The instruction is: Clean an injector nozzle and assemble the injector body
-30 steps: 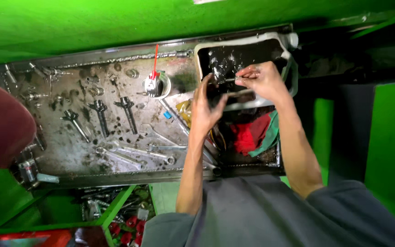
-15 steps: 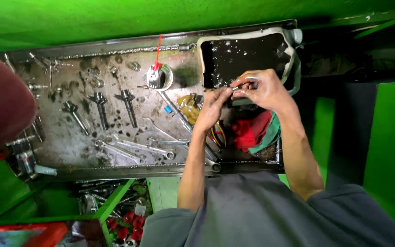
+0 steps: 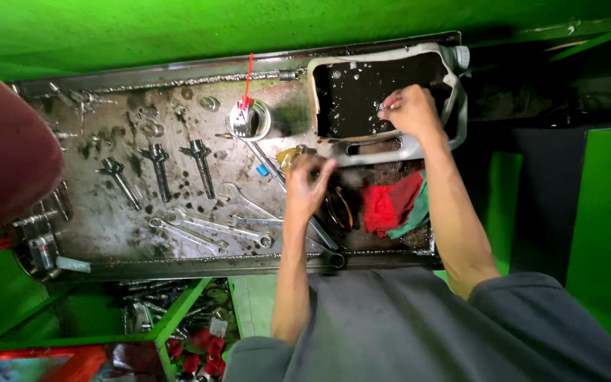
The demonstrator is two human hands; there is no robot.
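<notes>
Nearest the person, past the grey shirt, the left hand [image 3: 310, 185] hovers low over the greasy metal tabletop [image 3: 107, 219], its fingers loosely spread and curled, holding nothing that can be made out; motion blur hides the fingertips. Just beside it lie long wrenches [image 3: 210, 228] and, toward the right, a red rag [image 3: 389, 205] bunched against a green cloth. Further along the tabletop stand three dark injector-like parts [image 3: 158, 168] in a row, and a small round tin with a red straw [image 3: 247, 113] sits beyond them. Farthest, the right hand [image 3: 410, 111] reaches into a cut-open grey plastic jug [image 3: 454, 106] lying on its side and filled with black oily liquid; its fingers are pinched together at the surface, seemingly on something small, though what cannot be told. A slick small piece could likely slip from that pinch and sink out of sight in the dark liquid, and a nudge on the jug's thin wall might slop oil over the rag and tools.
</notes>
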